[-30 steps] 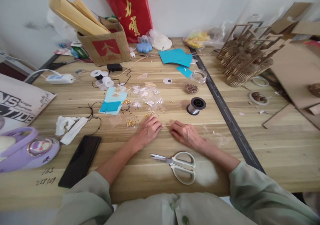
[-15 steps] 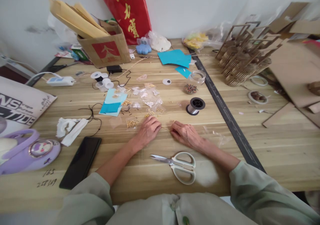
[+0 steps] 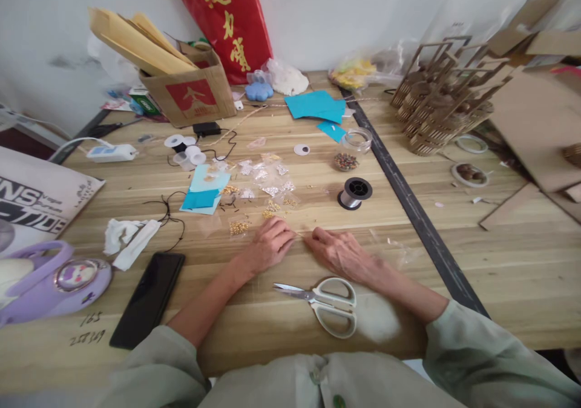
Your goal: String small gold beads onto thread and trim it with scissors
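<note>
My left hand (image 3: 270, 243) and my right hand (image 3: 334, 250) rest close together over the table, fingertips closed in pinches. A thin gold-coloured strand (image 3: 298, 233) spans the small gap between them, one end in each hand; its exact kind is too small to make out. Just beyond my left hand lie loose gold beads (image 3: 267, 213) and a small clear bag of gold beads (image 3: 238, 227). White-handled scissors (image 3: 333, 302) lie below my hands, blades pointing left. To the upper right of my right hand stands a black spool of fine clear or silvery line (image 3: 354, 194).
A black phone (image 3: 147, 299) and a purple object (image 3: 54, 281) lie at the left. Small clear packets (image 3: 267, 175), blue cards (image 3: 315, 105) and a dish of mixed beads (image 3: 346, 161) are farther back. Small woven baskets (image 3: 426, 135) stand at the back right.
My right hand has shifted slightly left, narrowing the gap to my left hand. More gold beads show beyond my left hand, which sits a little lower.
</note>
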{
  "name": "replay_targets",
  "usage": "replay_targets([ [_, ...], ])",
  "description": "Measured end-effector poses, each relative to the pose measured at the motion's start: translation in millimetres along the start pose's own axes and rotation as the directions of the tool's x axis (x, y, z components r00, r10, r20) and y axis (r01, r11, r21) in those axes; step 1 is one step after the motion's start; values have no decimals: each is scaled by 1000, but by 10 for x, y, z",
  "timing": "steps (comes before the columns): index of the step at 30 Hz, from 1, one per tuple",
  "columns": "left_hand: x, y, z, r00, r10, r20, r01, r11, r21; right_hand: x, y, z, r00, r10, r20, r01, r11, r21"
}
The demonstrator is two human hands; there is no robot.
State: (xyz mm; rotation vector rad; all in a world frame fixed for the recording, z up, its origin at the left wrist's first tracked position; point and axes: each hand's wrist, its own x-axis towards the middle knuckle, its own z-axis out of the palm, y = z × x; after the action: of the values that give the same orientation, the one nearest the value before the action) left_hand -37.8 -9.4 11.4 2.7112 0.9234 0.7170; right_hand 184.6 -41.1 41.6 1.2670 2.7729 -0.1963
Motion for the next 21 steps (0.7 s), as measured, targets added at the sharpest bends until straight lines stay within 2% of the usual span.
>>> replay_targets([
  [4, -22, 9, 47, 995, 75, 71, -82, 991, 105, -22, -23, -35, 998, -13, 56, 17, 997, -74],
  [8, -40, -27, 83, 992, 79, 101, -93, 984, 150, -37, -25, -31, 996, -35, 77, 42, 994, -100],
  [21, -43, -52, 98, 991, 83, 101, -99, 980, 174, -77, -91, -118, 994, -29, 106, 42, 992, -118],
])
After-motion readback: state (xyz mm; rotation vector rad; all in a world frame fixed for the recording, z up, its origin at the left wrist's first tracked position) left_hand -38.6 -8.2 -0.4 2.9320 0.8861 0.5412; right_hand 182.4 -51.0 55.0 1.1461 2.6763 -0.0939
